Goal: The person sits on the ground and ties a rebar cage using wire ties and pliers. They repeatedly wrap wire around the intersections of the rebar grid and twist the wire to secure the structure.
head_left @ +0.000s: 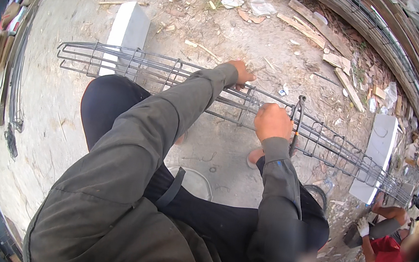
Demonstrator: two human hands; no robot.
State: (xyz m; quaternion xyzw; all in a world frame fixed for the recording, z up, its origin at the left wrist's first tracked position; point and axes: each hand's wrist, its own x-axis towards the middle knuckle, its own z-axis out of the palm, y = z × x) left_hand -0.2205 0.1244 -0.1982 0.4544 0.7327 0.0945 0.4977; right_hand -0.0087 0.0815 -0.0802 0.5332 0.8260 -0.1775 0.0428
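A long rebar cage (176, 66) of thin rods and square stirrups lies crosswise before me, over my lap's far side. My left hand (241, 74) reaches across to its far rods, fingers curled around them, partly hidden by the sleeve. Closed in a fist, my right hand (274, 123) is at the near side of the cage; what its fingers hold is hidden. Just right of that fist stand upright pincers (296, 123) with dark jaws and an orange mark on the handle, against the rods. Whether the fist grips them is unclear.
A white block (127, 29) supports the cage at left, another white block (374, 150) at right. Wood scraps (316, 30) and debris litter the ground beyond. At far right, a person in a red shirt (385, 254) and a pale glove crouches by the cage's end.
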